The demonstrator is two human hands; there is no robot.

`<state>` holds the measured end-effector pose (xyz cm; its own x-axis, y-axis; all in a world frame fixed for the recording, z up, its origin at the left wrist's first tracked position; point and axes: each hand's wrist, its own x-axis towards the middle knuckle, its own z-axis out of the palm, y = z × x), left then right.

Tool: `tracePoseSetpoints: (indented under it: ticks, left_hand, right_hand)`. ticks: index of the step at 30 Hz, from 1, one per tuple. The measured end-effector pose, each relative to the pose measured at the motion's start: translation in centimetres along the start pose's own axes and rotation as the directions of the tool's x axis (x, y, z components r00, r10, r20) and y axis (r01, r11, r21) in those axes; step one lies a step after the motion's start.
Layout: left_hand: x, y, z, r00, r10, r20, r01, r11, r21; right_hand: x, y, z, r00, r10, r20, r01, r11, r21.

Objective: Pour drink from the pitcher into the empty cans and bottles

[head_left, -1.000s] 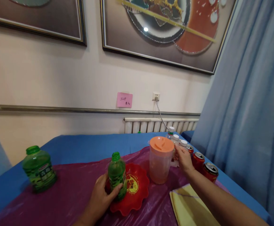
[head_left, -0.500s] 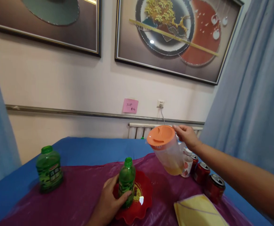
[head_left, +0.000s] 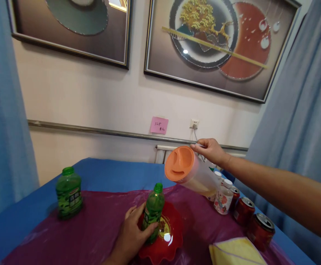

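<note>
My left hand (head_left: 134, 233) is wrapped round a small green bottle (head_left: 154, 211) with no cap, standing over the red scalloped plate (head_left: 174, 230). Up and to the right, my right hand (head_left: 211, 150) grips the handle of a clear pitcher (head_left: 201, 178) with an orange lid (head_left: 179, 163). The pitcher is tilted to the left, its lid facing the bottle but apart from it. Pale yellow liquid lies along its lower side. No stream of liquid can be seen.
A larger green bottle (head_left: 69, 193) stands at the left on the purple sheet (head_left: 99, 224). White-capped bottles (head_left: 223, 198) and several red cans (head_left: 260, 232) line the right side. A folded yellow cloth (head_left: 237, 252) lies at the front right.
The pitcher has tipped further to the left, and its lid has come closer to the small bottle. The view has shifted slightly left. My left hand still holds the bottle.
</note>
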<state>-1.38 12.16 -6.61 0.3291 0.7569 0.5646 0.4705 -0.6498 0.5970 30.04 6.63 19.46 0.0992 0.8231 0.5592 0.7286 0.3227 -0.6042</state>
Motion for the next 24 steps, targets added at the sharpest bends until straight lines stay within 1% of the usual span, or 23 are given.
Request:
tracePoseSetpoints:
  ticks: [4,10,13,20,24]
  left_hand:
    - [-0.1,-0.7,0.4,1.0,-0.003,-0.016,0.002,1.0,-0.009]
    - [-0.2,-0.9,0.7,0.998,0.022,0.052,-0.018,0.997,-0.081]
    - [-0.3,-1.0,0.7,0.999,0.019,0.051,-0.014,0.996,-0.083]
    - [-0.5,-1.8,1.3,0.998,0.023,0.053,-0.019,0.997,-0.069]
    - [-0.5,-1.8,1.3,0.999,0.033,0.033,-0.031,0.998,-0.06]
  right_hand:
    - [0.5,-0.5,0.2,0.999,-0.022,0.034,0.023,0.999,-0.025]
    - [0.8,-1.0,0.5,0.997,-0.028,0.075,0.034,0.996,-0.082]
    - [0.9,-1.2,0.6,0.995,-0.034,0.095,0.045,0.992,-0.115]
    - [1.1,-1.4,1.0,0.991,-0.058,0.118,0.078,0.982,-0.17]
    - [1.4,-1.7,1.0,0.99,-0.065,0.123,0.088,0.977,-0.196]
